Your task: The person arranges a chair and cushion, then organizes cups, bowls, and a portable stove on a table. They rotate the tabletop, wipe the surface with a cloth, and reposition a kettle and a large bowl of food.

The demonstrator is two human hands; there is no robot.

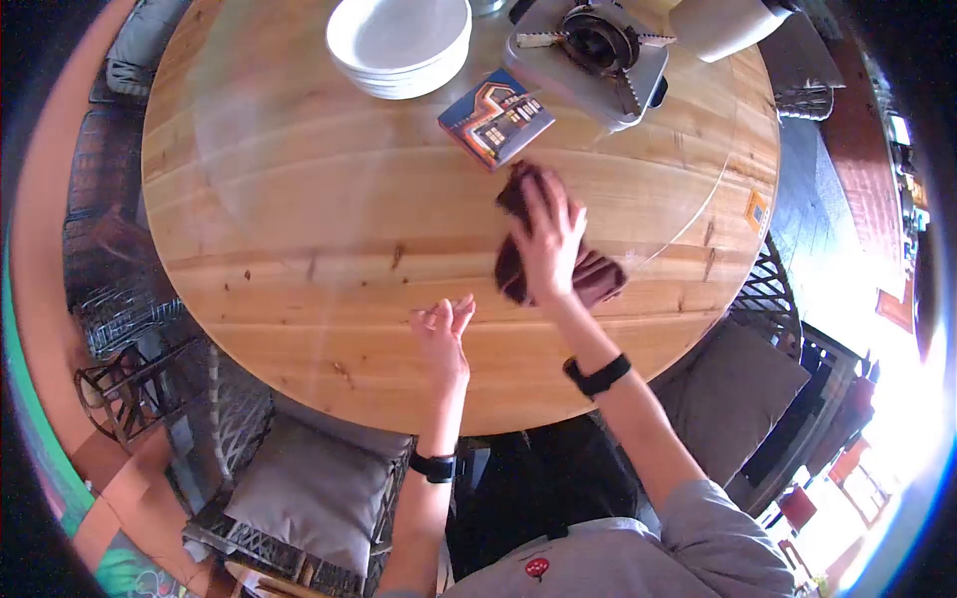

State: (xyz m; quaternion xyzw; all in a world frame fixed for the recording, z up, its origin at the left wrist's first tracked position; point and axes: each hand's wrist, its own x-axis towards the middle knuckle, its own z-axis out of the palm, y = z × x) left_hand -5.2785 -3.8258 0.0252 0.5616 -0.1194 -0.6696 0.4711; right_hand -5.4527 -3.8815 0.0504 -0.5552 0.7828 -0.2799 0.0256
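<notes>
A dark brown cloth (598,276) lies bunched on the round wooden table (329,239). My right hand (548,239) presses on it from above, with the fingers over its upper part. Just beyond the cloth is a tissue box (495,118) with a picture of a building. To the left of the cloth, my left hand (442,334) hovers near the table's front edge, its fingers loosely curled and parted, holding nothing. Black bands circle both wrists.
A stack of white plates (399,45) stands at the back, beside a portable stove (593,60). A white container (728,25) sits at the back right. Cushioned wicker chairs (309,488) surround the table. A small card (758,210) lies near the right edge.
</notes>
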